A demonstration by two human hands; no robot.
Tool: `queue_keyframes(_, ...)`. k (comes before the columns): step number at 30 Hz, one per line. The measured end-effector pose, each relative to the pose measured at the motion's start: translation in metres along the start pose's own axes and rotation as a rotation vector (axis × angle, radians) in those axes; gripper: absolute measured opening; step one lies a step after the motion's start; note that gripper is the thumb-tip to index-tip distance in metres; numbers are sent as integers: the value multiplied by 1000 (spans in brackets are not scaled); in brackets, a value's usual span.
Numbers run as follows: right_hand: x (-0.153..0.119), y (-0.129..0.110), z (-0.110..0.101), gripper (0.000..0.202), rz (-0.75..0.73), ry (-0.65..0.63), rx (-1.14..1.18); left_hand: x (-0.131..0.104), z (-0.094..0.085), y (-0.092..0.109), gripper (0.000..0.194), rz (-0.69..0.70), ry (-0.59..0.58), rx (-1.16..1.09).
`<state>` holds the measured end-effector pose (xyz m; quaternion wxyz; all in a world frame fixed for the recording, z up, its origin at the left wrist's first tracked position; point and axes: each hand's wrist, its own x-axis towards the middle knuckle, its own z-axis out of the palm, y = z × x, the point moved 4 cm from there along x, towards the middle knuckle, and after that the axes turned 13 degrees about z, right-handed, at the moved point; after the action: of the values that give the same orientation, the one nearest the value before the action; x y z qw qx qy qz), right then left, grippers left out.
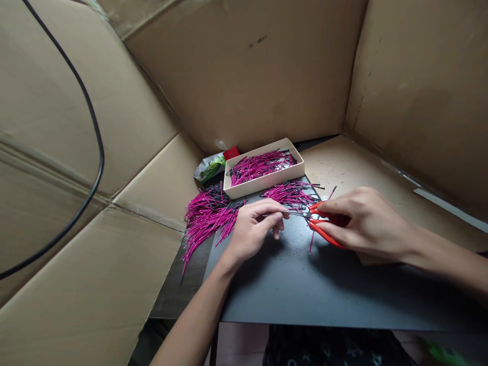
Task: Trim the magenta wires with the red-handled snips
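Note:
Red-handled scissors are gripped in my right hand, their small blades pointing left. My left hand is pinched at the blade tips; whatever thin piece lies between its thumb and index finger is too small to make out. Magenta sticks with black ends fill a cream box behind my hands. A large pile of the same sticks lies left of my left hand, and a smaller pile in front of the box. Single sticks lie near the scissors.
Cardboard walls surround the grey work surface. Behind the left pile rests a green, white and red packet. A black cable hangs at the left. Tiny dark scraps dot the surface.

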<state>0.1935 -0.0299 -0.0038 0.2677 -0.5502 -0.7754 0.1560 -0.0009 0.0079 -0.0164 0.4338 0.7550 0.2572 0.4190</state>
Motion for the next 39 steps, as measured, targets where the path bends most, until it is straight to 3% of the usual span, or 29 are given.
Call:
queue_keyframes(16, 0, 0, 0, 22, 48, 12, 1, -1, 0, -2, 20, -17, -17, 2)
queue_keyframes(39, 1, 1, 0, 26, -9, -15, -6, -1, 2, -2, 17, -18, -64, -5)
